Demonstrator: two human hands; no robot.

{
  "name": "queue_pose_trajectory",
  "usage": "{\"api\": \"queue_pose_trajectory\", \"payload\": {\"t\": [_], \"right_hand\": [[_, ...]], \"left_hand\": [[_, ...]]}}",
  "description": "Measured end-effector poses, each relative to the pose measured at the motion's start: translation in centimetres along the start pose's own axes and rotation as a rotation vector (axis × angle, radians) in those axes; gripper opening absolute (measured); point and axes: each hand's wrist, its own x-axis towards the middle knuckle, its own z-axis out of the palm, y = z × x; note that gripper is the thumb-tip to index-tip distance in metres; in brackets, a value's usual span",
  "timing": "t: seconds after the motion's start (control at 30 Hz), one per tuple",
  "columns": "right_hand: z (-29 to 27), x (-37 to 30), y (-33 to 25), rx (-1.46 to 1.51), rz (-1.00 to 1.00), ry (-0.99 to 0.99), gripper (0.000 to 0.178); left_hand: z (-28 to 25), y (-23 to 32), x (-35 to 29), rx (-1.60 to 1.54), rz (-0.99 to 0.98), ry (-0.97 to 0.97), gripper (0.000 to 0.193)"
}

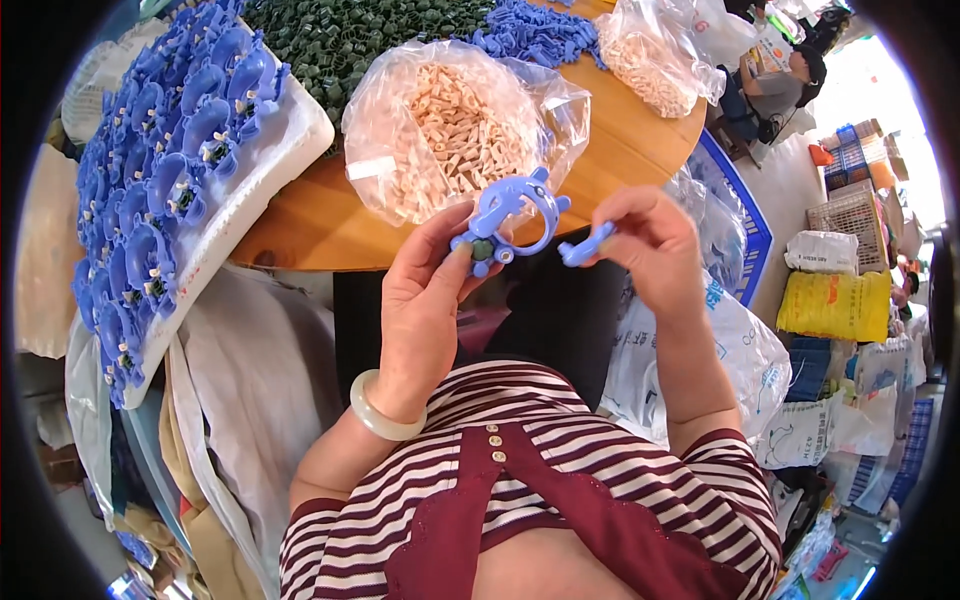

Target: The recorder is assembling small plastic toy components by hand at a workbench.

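Note:
My left hand (425,280) is closed on a blue plastic toy body (520,190) with a large round ring and a dark green part near my thumb. It is held up in front of the table's near edge. To its right, my right hand (650,240) pinches a small curved blue plastic piece (586,245) between thumb and fingers. The small piece is apart from the toy body. Just behind the toy body, a clear plastic bag (375,110) lies open, full of short cream-coloured plastic pieces (465,130).
On the round wooden table (640,130) are a heap of dark green parts (340,40), a pile of small blue parts (535,35) and another bag of cream pieces (650,60). At left, a white foam board (240,170) carries many blue toy bodies (145,180). A blue crate (745,200) stands right.

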Motion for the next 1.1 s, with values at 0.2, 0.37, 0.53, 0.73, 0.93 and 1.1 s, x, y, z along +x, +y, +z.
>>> {"api": "queue_pose_trajectory", "payload": {"t": [0.2, 0.37, 0.53, 0.73, 0.93, 1.1], "right_hand": [[3.1, -1.0, 1.2, 0.008, -0.148, -0.098, 0.019], [3.6, -1.3, 2.0, -0.085, -0.182, -0.051, 0.019], [3.5, -1.3, 2.3, -0.183, -0.221, -0.028, 0.019], [4.1, -1.7, 2.1, -0.042, -0.045, 0.069, 0.018], [3.5, -0.8, 1.5, -0.522, -0.332, 0.011, 0.023], [3.3, -0.1, 1.5, -0.680, -0.486, -0.012, 0.025]], "left_hand": [[-0.1, -0.1, -0.7, 0.022, 0.089, -0.037, 0.033], [-0.4, -0.4, -0.9, 0.120, 0.124, -0.019, 0.034], [-0.5, -0.6, -0.8, 0.158, 0.135, -0.024, 0.035], [0.1, 0.4, -1.3, 0.277, 0.147, -0.007, 0.038], [0.0, 0.3, -1.4, 0.389, 0.202, -0.010, 0.040], [-0.1, 0.0, -1.3, 0.462, 0.258, -0.027, 0.041]]}}
